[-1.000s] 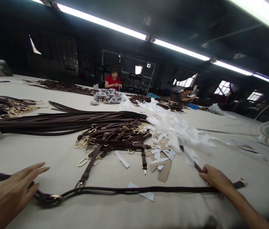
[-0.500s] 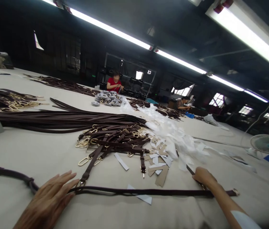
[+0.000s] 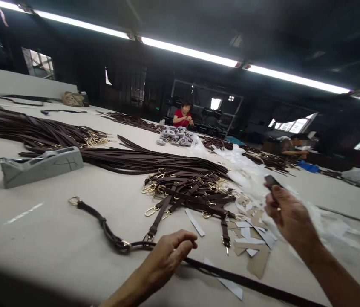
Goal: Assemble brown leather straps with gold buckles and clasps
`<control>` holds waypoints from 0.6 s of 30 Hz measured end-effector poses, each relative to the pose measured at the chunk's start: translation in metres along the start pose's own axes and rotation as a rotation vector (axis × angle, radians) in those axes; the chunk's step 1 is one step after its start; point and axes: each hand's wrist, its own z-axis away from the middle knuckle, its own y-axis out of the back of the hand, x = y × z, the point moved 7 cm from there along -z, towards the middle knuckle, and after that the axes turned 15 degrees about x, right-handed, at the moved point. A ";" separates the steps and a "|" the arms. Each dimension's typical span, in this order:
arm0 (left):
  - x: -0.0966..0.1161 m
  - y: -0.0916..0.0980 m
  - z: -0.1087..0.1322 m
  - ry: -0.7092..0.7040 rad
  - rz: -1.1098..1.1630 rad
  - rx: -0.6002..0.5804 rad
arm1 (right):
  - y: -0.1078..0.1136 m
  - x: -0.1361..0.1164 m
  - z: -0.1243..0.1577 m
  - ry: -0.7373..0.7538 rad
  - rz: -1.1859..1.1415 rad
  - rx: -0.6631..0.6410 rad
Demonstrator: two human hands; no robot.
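Note:
A long dark brown strap [image 3: 237,277] with gold metal fittings lies across the near tabletop. Its left end curves up to a gold ring [image 3: 74,200]. Above the strap's middle is my left hand [image 3: 167,256], palm down, fingers loosely stretched, gripping nothing; whether it touches the strap is hard to see. My right hand [image 3: 290,213] is raised over the right side, closed around a small dark flat-ended object [image 3: 272,181] whose kind I cannot make out. Beyond my left hand is a heap of brown straps with gold clasps [image 3: 192,192].
A grey tape dispenser [image 3: 44,166] stands at left. Long strap bundles [image 3: 167,160] lie behind the heap. Card and paper strips [image 3: 253,238] and white plastic film [image 3: 243,164] are scattered at right. Grey rolls [image 3: 176,135] sit farther back, near a person in red [image 3: 182,116].
The view has swung left, bringing the whole tape dispenser in. My right hand has risen from the strap, still closed on the dark object. My left hand has shifted right along the strap.

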 end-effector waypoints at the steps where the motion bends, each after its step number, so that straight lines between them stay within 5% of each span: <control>1: -0.002 -0.005 -0.007 0.091 0.152 -0.021 | -0.032 -0.008 0.025 -0.059 -0.066 -0.148; 5: -0.004 0.005 -0.042 0.404 0.773 0.139 | -0.130 -0.044 0.132 0.095 -0.038 -0.574; 9: -0.007 0.061 -0.070 0.466 0.987 0.513 | -0.178 -0.047 0.181 0.236 0.051 -0.830; 14: -0.024 0.136 -0.089 0.294 1.114 0.760 | -0.220 -0.031 0.137 0.027 0.084 -1.133; 18: -0.055 0.144 -0.092 0.394 1.028 0.758 | -0.269 -0.015 0.034 0.241 0.334 -0.866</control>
